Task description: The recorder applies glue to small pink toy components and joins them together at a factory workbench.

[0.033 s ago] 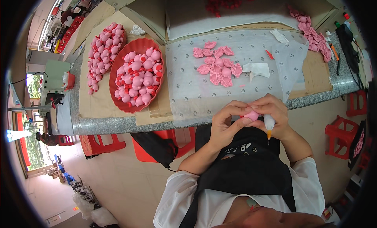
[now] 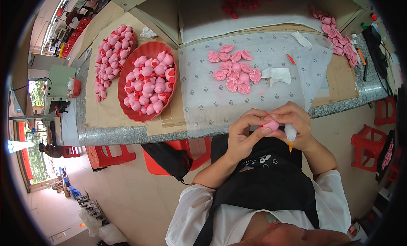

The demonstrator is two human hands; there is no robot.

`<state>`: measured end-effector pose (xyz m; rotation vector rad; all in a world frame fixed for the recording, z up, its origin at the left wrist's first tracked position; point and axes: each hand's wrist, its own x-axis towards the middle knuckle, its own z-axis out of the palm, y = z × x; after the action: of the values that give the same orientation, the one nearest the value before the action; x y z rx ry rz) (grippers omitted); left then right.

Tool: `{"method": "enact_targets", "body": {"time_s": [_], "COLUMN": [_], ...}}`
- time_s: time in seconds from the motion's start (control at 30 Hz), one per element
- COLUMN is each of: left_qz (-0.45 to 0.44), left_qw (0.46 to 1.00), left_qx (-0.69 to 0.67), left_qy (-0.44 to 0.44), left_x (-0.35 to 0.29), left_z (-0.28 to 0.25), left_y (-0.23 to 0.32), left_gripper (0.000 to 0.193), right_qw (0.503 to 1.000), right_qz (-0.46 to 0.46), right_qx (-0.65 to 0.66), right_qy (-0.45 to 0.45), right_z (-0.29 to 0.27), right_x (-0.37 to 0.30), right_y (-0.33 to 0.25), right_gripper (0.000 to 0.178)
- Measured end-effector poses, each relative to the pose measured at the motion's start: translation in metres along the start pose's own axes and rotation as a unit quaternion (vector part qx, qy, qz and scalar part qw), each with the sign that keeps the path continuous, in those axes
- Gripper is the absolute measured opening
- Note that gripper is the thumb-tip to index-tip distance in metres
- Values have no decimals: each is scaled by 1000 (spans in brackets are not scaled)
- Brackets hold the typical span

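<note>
Just in front of the table's near edge, my left hand (image 2: 243, 133) and my right hand (image 2: 300, 121) pinch a small round pink toy figure (image 2: 271, 125) between their fingertips. A bit of red shows at the figure's left side. My right hand also keeps a white squeeze bottle (image 2: 291, 132) under its fingers; its amber nozzle and thin needle point down toward my apron. Beyond my hands, several pink hollow moulded pieces (image 2: 232, 84) lie on the white printed sheet (image 2: 207, 108), with round pink parts among them. My fingers hide much of the figure.
A red scalloped basket (image 2: 123, 95) full of pink figures stands at left, beside another heap of figures (image 2: 111, 55). More pink pieces (image 2: 339, 42) lie at far right. A folded white tissue (image 2: 277, 75) rests on the sheet. Beyond it stands an open-fronted box (image 2: 159, 17).
</note>
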<state>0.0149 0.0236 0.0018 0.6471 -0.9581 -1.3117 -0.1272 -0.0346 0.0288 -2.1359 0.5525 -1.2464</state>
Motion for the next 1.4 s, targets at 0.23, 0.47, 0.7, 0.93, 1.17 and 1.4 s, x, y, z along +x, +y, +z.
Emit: {"method": "enact_targets", "body": {"time_s": [0.23, 0.47, 0.7, 0.93, 1.17, 1.4], "left_qz": [-20, -22, 23, 14, -27, -50], "left_qw": [987, 949, 966, 973, 970, 994], "left_qx": [-157, -312, -253, -225, -217, 39], "left_qy": [22, 33, 38, 54, 106, 85], "left_x": [-1, -2, 0, -1, 2, 8], "left_z": [0, -1, 1, 1, -1, -12], "left_y": [-10, -17, -18, -20, -13, 0], "left_gripper": [13, 14, 13, 17, 18, 41], "right_qw": [1000, 938, 900, 893, 844, 892], "right_qz": [-10, 164, 145, 177, 235, 227], "right_qx": [16, 278, 381, 375, 426, 362], "right_qy": [19, 126, 155, 177, 224, 147], "right_z": [4, 30, 36, 37, 41, 29], "right_x": [2, -12, -13, -13, -14, -2], "right_y": [-1, -7, -6, -5, 4, 8], "right_gripper": [38, 26, 18, 14, 13, 12]}}
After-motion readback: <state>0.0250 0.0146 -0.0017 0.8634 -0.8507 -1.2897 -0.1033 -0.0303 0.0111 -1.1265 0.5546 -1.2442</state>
